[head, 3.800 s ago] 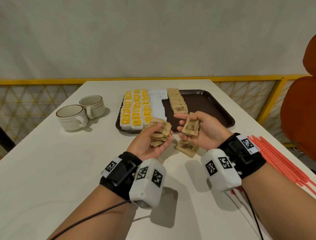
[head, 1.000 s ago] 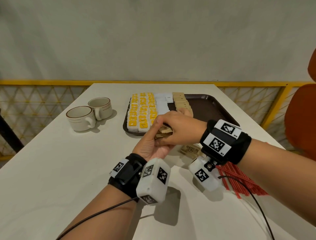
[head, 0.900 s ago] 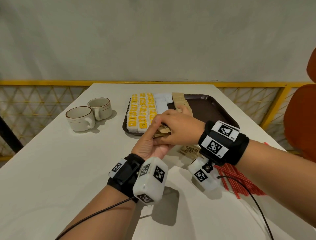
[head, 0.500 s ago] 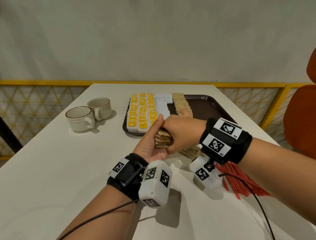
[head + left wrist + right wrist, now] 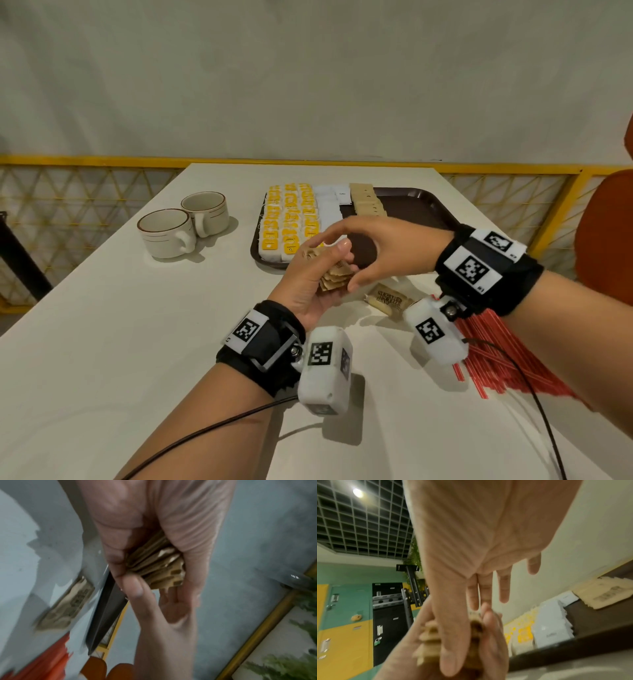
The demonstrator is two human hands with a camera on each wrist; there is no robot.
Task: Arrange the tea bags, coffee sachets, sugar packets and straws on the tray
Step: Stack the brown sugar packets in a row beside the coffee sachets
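My left hand (image 5: 325, 274) grips a stack of brown sugar packets (image 5: 334, 282) just above the table, in front of the dark brown tray (image 5: 428, 205). My right hand (image 5: 342, 260) arches over the stack, thumb on its near edge and fingertips on its far end, pinching it lengthwise. The left wrist view shows the stack (image 5: 157, 566) fanned between my left thumb and fingers. On the tray lie yellow-tagged tea bags (image 5: 291, 219), white sachets (image 5: 329, 205) and a row of brown packets (image 5: 368, 205). One brown packet (image 5: 388, 301) lies on the table. Red straws (image 5: 496, 359) lie under my right forearm.
Two white cups (image 5: 168, 233) (image 5: 205, 212) stand left of the tray. The tray's right half is bare. An orange chair (image 5: 609, 233) stands at the right table edge, and a yellow railing (image 5: 102, 161) runs behind the table.
My right hand put its few packets onto the left hand's stack and closed over it. Since half a second ago it has loosened, now touching the stack only with thumb and fingertips.
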